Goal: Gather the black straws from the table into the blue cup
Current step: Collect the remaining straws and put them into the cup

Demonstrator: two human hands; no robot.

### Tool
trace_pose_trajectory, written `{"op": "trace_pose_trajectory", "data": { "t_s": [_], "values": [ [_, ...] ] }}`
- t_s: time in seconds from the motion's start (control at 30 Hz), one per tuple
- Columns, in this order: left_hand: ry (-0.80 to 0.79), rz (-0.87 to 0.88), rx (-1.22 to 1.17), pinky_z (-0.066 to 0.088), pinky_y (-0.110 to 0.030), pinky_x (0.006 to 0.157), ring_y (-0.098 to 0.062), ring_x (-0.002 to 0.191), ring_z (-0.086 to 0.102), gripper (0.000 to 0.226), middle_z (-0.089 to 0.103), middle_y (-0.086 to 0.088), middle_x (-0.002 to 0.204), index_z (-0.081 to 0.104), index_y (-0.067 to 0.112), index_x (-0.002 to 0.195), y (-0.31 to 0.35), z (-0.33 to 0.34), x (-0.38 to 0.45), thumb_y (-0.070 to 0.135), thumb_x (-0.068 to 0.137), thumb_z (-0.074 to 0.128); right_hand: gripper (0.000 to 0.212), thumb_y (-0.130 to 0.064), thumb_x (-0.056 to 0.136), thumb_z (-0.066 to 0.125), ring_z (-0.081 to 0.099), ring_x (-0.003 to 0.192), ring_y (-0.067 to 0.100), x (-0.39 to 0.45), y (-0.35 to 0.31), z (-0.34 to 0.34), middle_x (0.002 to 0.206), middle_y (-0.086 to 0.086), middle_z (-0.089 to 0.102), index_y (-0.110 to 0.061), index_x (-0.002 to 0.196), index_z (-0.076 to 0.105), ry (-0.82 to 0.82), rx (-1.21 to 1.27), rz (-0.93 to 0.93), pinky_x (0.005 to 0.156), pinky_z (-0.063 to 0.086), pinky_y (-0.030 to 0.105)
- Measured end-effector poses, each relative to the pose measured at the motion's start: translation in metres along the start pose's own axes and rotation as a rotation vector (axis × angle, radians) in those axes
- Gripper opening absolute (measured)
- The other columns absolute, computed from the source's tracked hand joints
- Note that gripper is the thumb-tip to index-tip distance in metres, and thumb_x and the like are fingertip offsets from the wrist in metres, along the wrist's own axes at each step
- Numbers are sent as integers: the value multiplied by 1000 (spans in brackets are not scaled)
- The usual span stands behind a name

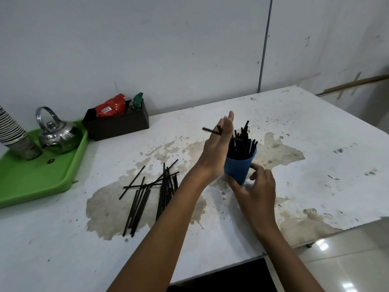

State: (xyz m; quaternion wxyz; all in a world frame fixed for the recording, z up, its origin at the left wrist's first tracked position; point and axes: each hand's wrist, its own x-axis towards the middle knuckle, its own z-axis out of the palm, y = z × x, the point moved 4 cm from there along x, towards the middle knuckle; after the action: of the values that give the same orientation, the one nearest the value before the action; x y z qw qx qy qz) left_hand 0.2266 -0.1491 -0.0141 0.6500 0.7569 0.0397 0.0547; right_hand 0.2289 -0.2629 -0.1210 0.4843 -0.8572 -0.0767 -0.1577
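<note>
A scuffed pale grey panelled wall (168, 49) rises beyond the hands; glossy white tiled floor (347, 268) reflecting light lies to their lower right, past the worn white painted tabletop (305, 127).

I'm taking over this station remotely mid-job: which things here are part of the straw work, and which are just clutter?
Part of the job:
- blue cup, steadied by the right hand
- black straw in the left hand
- loose black straws on the table

Just lying about:
- green tray
- steel kettle
- stacked cups
- dark box with packets
</note>
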Motion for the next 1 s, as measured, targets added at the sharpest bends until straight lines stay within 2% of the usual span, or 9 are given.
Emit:
{"op": "trace_pose_trajectory", "data": {
  "t_s": [0.1, 0.17, 0.27, 0.37, 0.43, 0.53, 0.6, 0.83, 1.0],
  "values": [
    [20, -25, -1, 6, -15, 102, 21, 123, 14, 60, 24, 28, 152, 29, 42, 154, -5, -2, 3, 60, 99, 8, 63, -49, 74, 76, 44, 95, 15, 0, -1, 0, 99, -2, 49, -18, 124, 54, -3, 2, 6, 69, 31, 9],
    [44, -44, 32, 13, -6, 102, 25, 127, 24, 49, 37, 27, 146, 30, 42, 153, -10, -4, 4, 51, 105, 23, 63, -50, 74, 76, 44, 96, 15, -1, -1, 0, 99, -2, 49, -19, 124, 54, -3, 4, 3, 69, 31, 9],
    [28, -73, 48, 19, -16, 107, 1, 147, 21, 48, 30, 17, 159, 30, 41, 153, -13, -5, 4, 33, 107, 41, 62, -50, 75, 75, 46, 98, 17, -1, 1, 0, 101, -1, 50, -20, 124, 53, -6, 6, 3, 68, 32, 13],
    [33, -83, 60, 27, -4, 90, 9, 123, 41, 49, 48, 19, 144, 30, 43, 153, -11, -6, 2, 36, 106, 42, 62, -51, 75, 74, 47, 100, 18, -2, 2, 1, 103, 0, 51, -21, 125, 53, -9, 10, 11, 70, 30, 17],
    [56, -76, 60, 27, 0, 82, 12, 118, 40, 47, 49, 19, 141, 30, 44, 153, -9, -8, 1, 41, 106, 38, 62, -51, 75, 74, 47, 100, 18, -2, 2, 1, 103, 0, 52, -20, 125, 53, -8, 5, 9, 69, 30, 14],
    [96, -36, 40, 24, -15, 103, 1, 144, 28, 46, 32, 15, 159, 31, 44, 153, -6, -13, 3, 42, 106, 36, 62, -48, 75, 76, 48, 100, 20, -1, 2, 2, 104, 2, 53, -19, 125, 54, -12, 4, 12, 69, 29, 14],
    [118, -15, 39, 26, -27, 115, -5, 147, 29, 46, 31, 11, 160, 30, 44, 152, -4, -16, 5, 40, 107, 37, 61, -46, 75, 76, 48, 100, 20, -1, 3, 2, 104, 2, 54, -18, 125, 54, -11, -5, 12, 72, 30, 19],
    [50, -38, 76, 25, -25, 107, -10, 147, 30, 63, 31, 8, 161, 27, 43, 154, -1, -10, 5, 53, 97, 53, 61, -45, 76, 76, 47, 101, 18, -2, 3, 1, 104, -1, 52, -20, 126, 53, -11, 5, 18, 69, 31, 15],
    [84, -67, -72, 15, -35, 111, -15, 148, 25, 54, 31, 3, 161, 32, 36, 154, 3, -9, 2, 52, 104, 16, 61, -46, 76, 76, 46, 101, 17, -2, 3, 1, 104, -1, 51, -20, 126, 53, -15, 8, 27, 73, 30, 19]
  ]
}}
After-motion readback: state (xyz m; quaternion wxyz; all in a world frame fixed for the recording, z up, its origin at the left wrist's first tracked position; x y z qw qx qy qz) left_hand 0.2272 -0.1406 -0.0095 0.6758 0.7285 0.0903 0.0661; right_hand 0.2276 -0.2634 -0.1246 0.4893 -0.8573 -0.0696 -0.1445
